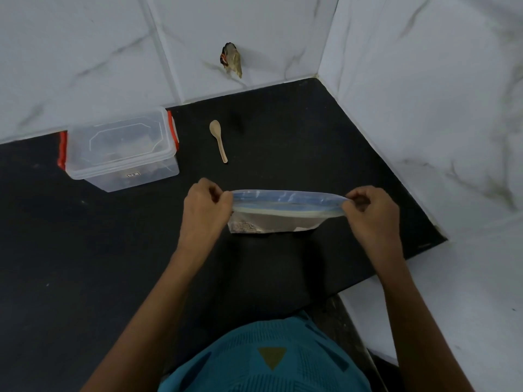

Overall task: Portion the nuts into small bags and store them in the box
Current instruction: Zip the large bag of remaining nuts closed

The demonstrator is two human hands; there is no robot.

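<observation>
Zip bag held taut between two hands

Zip bag (283,219), clear with a blue closure strip along its mouth, hangs just above the black counter (85,250) in front of the person. Something pale and speckled sits in its lower left corner; the rest of its body looks flat, and whether the contents are nuts is too blurred to tell. The strip runs straight from one hand to the other, and whether the mouth is sealed cannot be made out.

A clear plastic box (121,149) with red latches at both ends stands at the far left of the counter against the tiled wall (85,52), lid on. Dark shapes show dimly through the lid, but what they are cannot be told.

The left hand (203,210) pinches the bag's top left corner, fingers curled over the end of the strip. The right hand (373,213) pinches the top right corner the same way, thumb and fingertips closed on the plastic. The bag's body hangs below and between the two hands.

A wooden spoon (218,140) lies on the counter beyond the bag, to the right of the box and well apart from both.
</observation>
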